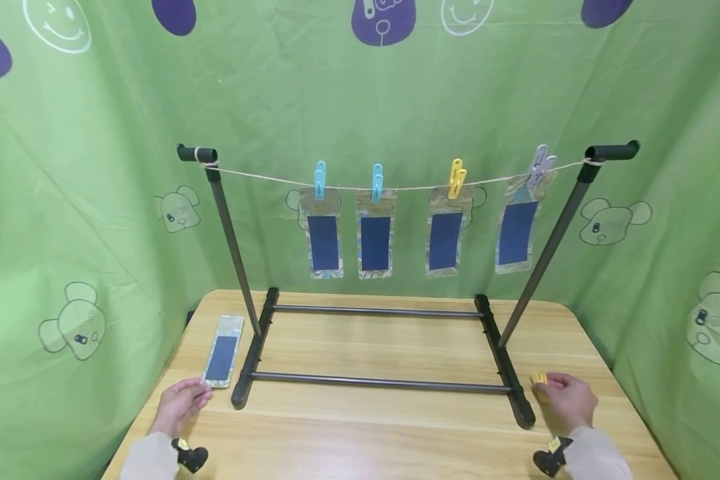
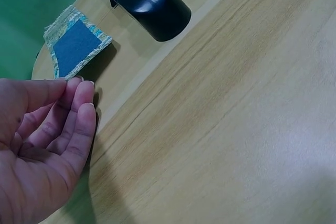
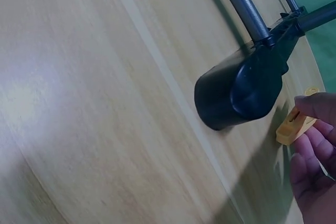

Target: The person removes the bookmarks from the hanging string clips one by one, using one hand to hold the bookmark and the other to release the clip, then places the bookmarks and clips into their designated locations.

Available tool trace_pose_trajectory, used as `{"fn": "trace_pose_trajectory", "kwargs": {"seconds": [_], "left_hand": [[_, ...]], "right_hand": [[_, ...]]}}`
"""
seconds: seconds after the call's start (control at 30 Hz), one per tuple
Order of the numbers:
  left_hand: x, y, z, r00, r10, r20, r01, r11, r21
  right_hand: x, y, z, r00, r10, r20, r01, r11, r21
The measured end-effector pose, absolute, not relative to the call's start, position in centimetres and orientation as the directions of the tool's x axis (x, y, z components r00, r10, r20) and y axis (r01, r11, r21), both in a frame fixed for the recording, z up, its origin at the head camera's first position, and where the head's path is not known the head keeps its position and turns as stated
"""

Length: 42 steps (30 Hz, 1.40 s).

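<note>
My left hand [image 1: 180, 403] pinches the near corner of a patterned strip with a dark blue panel [image 1: 221, 357], thumb above and fingertips below. In the left wrist view the strip [image 2: 77, 47] reaches away from the fingertips with its near edge raised off the wooden table. At the right, beside the rack's foot, my right hand [image 1: 569, 399] holds a yellow clothespin [image 3: 292, 126] between thumb and fingers, low over the table. Several similar strips [image 1: 375, 243] hang in a row from a string, each under a clothespin: two light blue [image 1: 377, 183], one yellow [image 1: 457, 179], one grey [image 1: 540, 167].
A black rack [image 1: 384, 382] stands on the table [image 1: 360, 433], its two posts leaning outward. String [image 1: 258, 176] sags between the post tops. Low crossbars join the feet, which lie between the hands. Green printed curtain [image 1: 360, 100] encloses the back and sides.
</note>
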State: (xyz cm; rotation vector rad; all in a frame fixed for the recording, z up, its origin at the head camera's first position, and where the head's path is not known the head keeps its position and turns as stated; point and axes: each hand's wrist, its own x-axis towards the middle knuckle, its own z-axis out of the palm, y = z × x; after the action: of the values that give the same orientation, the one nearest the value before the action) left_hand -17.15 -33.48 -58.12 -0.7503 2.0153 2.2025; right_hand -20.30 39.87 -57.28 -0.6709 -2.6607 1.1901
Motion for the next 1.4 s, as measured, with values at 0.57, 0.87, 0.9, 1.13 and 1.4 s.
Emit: {"fn": "trace_pose_trajectory", "kwargs": {"seconds": [0.57, 0.87, 0.9, 1.13, 1.4], "left_hand": [[-17.0, -32.8, -57.9, -0.85, -0.359, -0.385, -0.365, -0.126, 0.923], [-17.2, -32.9, -58.3, -0.837, -0.393, -0.38, -0.362, -0.122, 0.924], [-17.2, -32.9, -58.4, -0.837, -0.395, -0.379, -0.362, -0.119, 0.924], [-17.1, -33.0, -58.4, -0.84, -0.398, -0.368, -0.352, -0.116, 0.929], [-16.9, -32.8, -58.1, -0.842, -0.394, -0.368, -0.343, -0.136, 0.929]], "right_hand": [[-20.2, 39.6, -58.4, -0.879, 0.476, -0.033, 0.356, 0.607, -0.711], [-20.3, 39.3, -58.8, -0.859, 0.508, -0.065, 0.388, 0.563, -0.73], [-20.3, 39.3, -58.8, -0.858, 0.51, -0.065, 0.389, 0.56, -0.732], [-20.4, 39.3, -59.1, -0.851, 0.522, -0.065, 0.393, 0.549, -0.738], [-20.2, 39.2, -58.9, -0.85, 0.522, -0.073, 0.393, 0.535, -0.748]]}}
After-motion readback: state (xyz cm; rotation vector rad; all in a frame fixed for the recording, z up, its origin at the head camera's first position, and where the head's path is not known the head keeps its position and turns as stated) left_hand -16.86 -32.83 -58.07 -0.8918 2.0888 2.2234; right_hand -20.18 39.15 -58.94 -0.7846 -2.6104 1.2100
